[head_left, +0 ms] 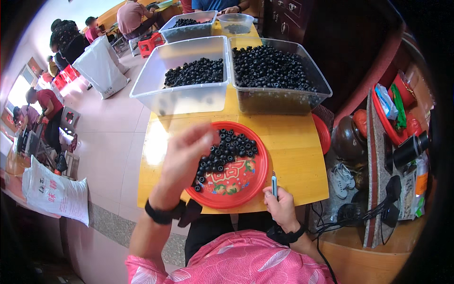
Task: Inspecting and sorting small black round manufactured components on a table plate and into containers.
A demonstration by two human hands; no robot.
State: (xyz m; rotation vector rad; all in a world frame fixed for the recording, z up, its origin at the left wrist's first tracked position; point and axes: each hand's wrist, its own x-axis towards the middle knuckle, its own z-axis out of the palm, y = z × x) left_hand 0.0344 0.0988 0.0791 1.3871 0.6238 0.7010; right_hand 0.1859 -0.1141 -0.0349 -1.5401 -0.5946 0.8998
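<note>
On the table in front of me lies a round red tray [261, 182] with a printed flower pattern. A heap of small black round pieces with holes [231, 146], like plastic rings, covers its far and left parts. My left hand [187, 154] is raised over the tray's left rim, its fingers curled and smeared by motion, so whether it holds a piece does not show. At the tray's near right edge, my right hand [281, 207] is closed around a slim light-blue handled tool [274, 184], its narrow tip pointing away from me.
Behind the tray stand a half-filled clear bin [182, 98] and a fuller bin [283, 97] of black pieces. Farther back are another bin [189, 31] and a round tub [236, 20]. Cables [352, 222] hang at the right; white sacks [59, 194] stand left. Other people sit beyond.
</note>
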